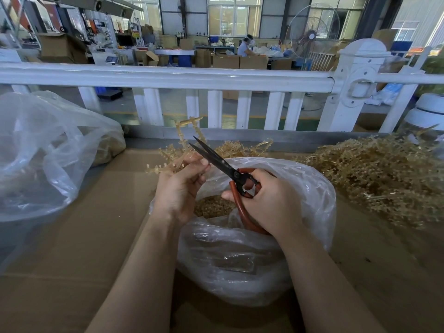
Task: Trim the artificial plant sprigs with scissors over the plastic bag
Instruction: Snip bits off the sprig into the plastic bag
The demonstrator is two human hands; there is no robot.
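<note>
far left: a big crumpled clear plastic bag point(40, 150) slumps on the brown cardboard work surface point(79, 248), with tan material dimly visible through it.
your left hand: your left hand point(179, 186) has its fingers curled tight around the stems of a tan artificial plant sprig point(182, 143), which stands up and fans out above your fist.
scissors: the black-bladed scissors with red-brown looped handles point(216, 162) point up and to the left, blades parted a little, the lower blade touching the sprig just beside your left fingertips.
your right hand: your right hand point(269, 203) grips the scissor handles, fingers wrapped through and around the loops.
bag below: both hands hover over the open mouth of a clear plastic bag point(240, 260) with small tan cuttings point(213, 207) inside.
right: a loose heap of tan plant sprigs point(374, 179) lies on the cardboard, near that bag.
behind: a white railing fence point(192, 78) runs across.
</note>
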